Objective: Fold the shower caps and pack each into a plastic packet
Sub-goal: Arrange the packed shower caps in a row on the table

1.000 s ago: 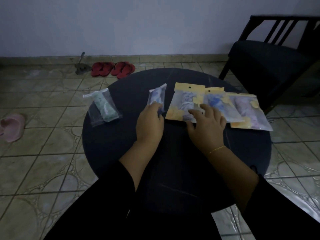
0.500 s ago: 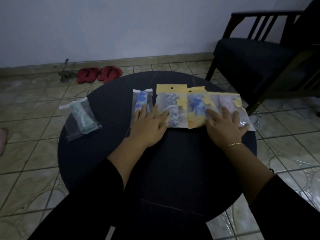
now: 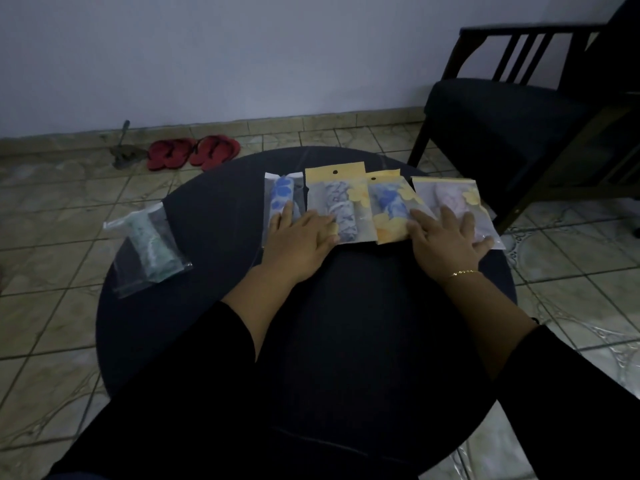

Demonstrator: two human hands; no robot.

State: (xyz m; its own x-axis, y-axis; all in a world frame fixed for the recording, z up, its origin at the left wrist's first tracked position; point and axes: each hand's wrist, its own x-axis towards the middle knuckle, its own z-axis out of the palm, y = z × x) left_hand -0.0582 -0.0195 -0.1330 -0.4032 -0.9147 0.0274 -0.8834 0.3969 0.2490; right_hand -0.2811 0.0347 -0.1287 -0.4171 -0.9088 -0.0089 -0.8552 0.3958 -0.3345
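Packets in a row: four filled plastic packets lie side by side on the far half of the round dark table (image 3: pixel 214 209), edges touching or overlapping.
Clear packet (image 3: pixel 281 202): leftmost of the row, holds a rolled cap with a blue pattern on white.
Yellow-header packet (image 3: pixel 337 206): next to the right, with a punched hole in its yellow top strip; a rolled cap with a grey-blue pattern is inside.
Flower packet (image 3: pixel 389 206): third, printed with yellow flowers, holds a rolled blue cap; its left edge lies over the yellow-header packet.
Pale packet (image 3: pixel 450 195): rightmost, holds a pale pinkish cap and has a yellow flower at its upper right corner.
Green packet (image 3: pixel 149 251): a fifth clear packet with a rolled green cap, lying well apart at the table's left edge, tilted, one corner hanging past the rim.
Left hand (image 3: pixel 299 237): palm down, fingers straight and together, lying flat across the lower ends of the clear packet and the yellow-header packet; it grasps nothing.
Right hand (image 3: pixel 446 242): palm down, fingers spread and straight, pressing on the lower parts of the flower packet and the pale packet; nothing is gripped. A thin gold bracelet (image 3: pixel 462 273) sits at the wrist.
Sleeves: both forearms come out of black sleeves (image 3: pixel 194 375).
Surroundings: tiled floor (image 3: pixel 52 334), two pairs of red sandals (image 3: pixel 194 152) by the wall, a dark chair (image 3: pixel 512 109) to the right.
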